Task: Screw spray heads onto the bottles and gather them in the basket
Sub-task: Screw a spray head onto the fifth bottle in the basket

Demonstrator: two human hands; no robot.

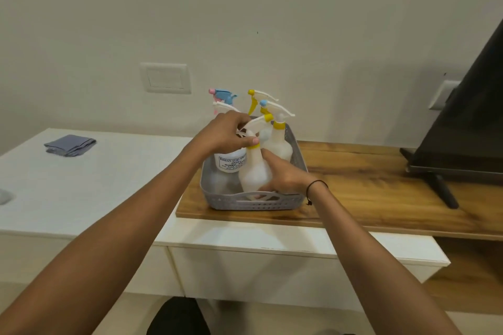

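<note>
A grey slotted basket [255, 202] stands on a wooden board and holds several white spray bottles. At its front stands a white bottle [254, 170] with a yellow collar and a white spray head [257, 124]. My left hand [227, 133] grips that spray head from the left, thumb at the neck. My right hand [283, 174] holds the bottle's body from the right. Behind it, a labelled bottle [230, 163] stands partly hidden by my left hand. Further back are a bottle with a yellow collar [277, 141] and heads in blue-pink [224, 94] and yellow [258, 98].
The wooden board [367, 187] lies over a white cabinet top [95, 177]. A folded grey cloth [70, 145] lies at the far left. A dark television [462, 117] on a stand fills the right. The wall with a switch plate [166, 77] is just behind.
</note>
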